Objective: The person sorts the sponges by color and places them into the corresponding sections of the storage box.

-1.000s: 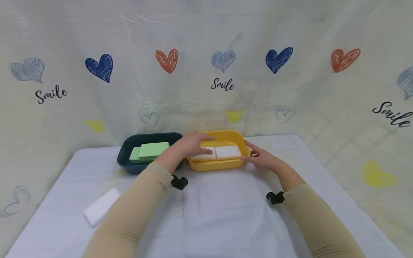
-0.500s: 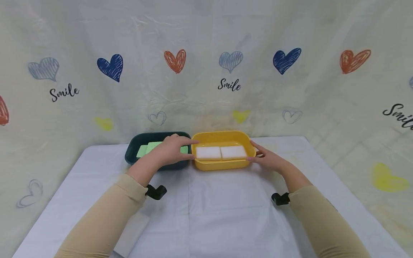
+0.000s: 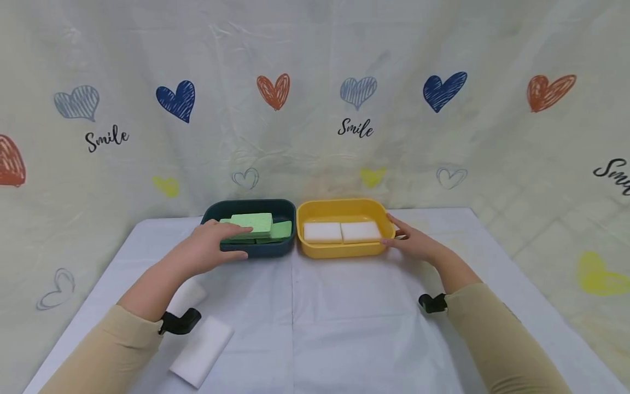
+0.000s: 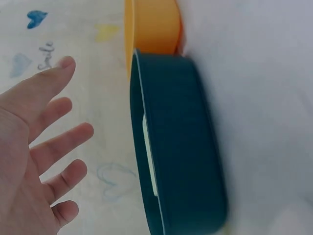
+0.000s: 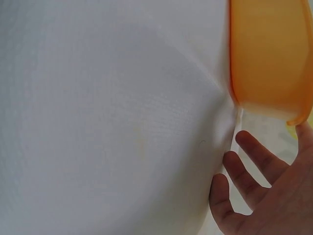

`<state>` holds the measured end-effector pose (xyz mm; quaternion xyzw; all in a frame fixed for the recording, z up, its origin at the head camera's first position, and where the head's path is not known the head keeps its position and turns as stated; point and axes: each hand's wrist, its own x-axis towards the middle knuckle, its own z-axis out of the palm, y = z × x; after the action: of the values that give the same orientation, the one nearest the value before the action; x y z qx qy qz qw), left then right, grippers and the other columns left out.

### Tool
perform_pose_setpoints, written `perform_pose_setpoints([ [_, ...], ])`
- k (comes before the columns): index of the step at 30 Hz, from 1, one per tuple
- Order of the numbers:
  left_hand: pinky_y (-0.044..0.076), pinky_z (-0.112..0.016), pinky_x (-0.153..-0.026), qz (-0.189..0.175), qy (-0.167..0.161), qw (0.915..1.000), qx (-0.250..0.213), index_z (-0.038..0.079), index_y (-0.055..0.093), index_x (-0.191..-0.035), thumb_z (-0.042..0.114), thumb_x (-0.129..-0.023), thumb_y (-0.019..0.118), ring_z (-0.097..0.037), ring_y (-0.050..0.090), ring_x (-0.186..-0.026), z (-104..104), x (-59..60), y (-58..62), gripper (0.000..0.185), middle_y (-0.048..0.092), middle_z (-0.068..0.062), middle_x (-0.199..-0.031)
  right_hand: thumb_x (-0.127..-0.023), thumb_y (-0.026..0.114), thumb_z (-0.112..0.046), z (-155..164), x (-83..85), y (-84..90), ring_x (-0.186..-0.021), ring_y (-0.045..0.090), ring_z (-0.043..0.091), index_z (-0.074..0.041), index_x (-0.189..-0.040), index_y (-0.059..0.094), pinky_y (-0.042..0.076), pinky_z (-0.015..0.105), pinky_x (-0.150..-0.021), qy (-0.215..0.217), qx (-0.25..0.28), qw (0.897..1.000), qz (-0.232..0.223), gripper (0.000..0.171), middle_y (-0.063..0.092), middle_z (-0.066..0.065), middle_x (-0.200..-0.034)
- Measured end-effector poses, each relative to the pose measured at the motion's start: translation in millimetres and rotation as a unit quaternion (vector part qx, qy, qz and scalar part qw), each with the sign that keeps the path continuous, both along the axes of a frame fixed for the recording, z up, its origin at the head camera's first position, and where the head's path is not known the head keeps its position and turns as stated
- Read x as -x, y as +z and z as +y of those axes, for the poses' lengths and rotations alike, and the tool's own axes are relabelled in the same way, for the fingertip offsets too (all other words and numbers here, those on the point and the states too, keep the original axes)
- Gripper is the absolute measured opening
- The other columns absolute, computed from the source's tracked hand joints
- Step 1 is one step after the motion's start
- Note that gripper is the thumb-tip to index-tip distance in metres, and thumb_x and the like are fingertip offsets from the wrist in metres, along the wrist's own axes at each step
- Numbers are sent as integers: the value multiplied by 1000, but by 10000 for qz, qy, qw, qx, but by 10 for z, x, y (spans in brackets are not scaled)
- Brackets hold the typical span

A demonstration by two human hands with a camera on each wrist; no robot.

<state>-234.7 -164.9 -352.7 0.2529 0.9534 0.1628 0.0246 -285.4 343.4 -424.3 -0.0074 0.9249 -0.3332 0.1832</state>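
My left hand (image 3: 216, 243) is spread, empty, over the left front part of the dark green basin (image 3: 290, 249). In the left wrist view its fingers are apart from each other, beside that basin's rim. Several light green sponges (image 3: 253, 221) lie stacked inside, partly behind my fingers. My right hand (image 3: 415, 241) rests at the right end of the yellow basin (image 3: 344, 251), thumb at the front rim and index finger farther back; its other fingers hang loose in the right wrist view. Two white sponges (image 3: 322, 232) lie side by side in the yellow basin.
A white sponge (image 3: 202, 350) lies on the white-covered table at the left front. Another white block (image 3: 189, 295) is partly hidden under my left forearm. The two basins stand side by side against the back curtain (image 3: 315, 158), which is printed with hearts.
My left hand has moved left, from over the yellow basin to the green one, uncovering the white sponges. The right hand stays at the yellow basin. The head view has shifted slightly.
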Motion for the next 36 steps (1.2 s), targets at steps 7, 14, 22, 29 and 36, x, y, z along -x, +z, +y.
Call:
perform_pose_setpoints([
  [7, 44, -56, -93, -93, 540, 9985, -21, 20, 57, -142, 45, -86, 75, -34, 50, -116, -392, -317, -80, 63, 59, -7, -138, -83, 63, -71, -12, 16, 6, -130, 39, 45, -38, -159, 0, 33, 66, -106, -18, 22, 10000, -47, 105, 34, 27, -150],
  [14, 45, -59, -91, -171, 1008, 9948, 10, 19, 58, -141, 50, -85, 74, -36, 50, -116, -773, -591, -259, 66, 60, -10, -137, -85, 62, -69, -23, 1, 25, -130, 38, 46, -38, -159, -1, 32, 67, -106, -15, -13, 10000, -24, 102, 33, 28, -150],
  [22, 43, -64, -88, -346, 1430, 9887, 296, 19, 58, -141, 55, -82, 74, -43, 49, -117, -1093, -810, -445, 71, 60, -15, -136, -85, 62, -69, -19, -10, 21, -131, 37, 46, -39, -159, -2, 30, 69, -106, -43, 70, 10000, -52, 102, 32, 28, -150],
  [29, 45, -63, -85, -690, 1698, 9816, 534, 17, 57, -141, 60, -76, 76, -44, 50, -113, -1267, -889, -548, 80, 59, -19, -135, -85, 62, -68, -10, 6, 1, -131, 38, 46, -39, -159, -1, 30, 68, -107, -29, 123, 9999, -57, 102, 33, 27, -150],
  [36, 45, -60, -82, -798, 1692, 9807, 570, 15, 58, -140, 59, -74, 78, -43, 53, -108, -1347, -925, -620, 82, 59, -22, -132, -87, 62, -66, -15, -3, 19, -132, 37, 47, -38, -159, -2, 29, 68, -108, 10, 132, 9999, -64, 101, 32, 28, -150],
])
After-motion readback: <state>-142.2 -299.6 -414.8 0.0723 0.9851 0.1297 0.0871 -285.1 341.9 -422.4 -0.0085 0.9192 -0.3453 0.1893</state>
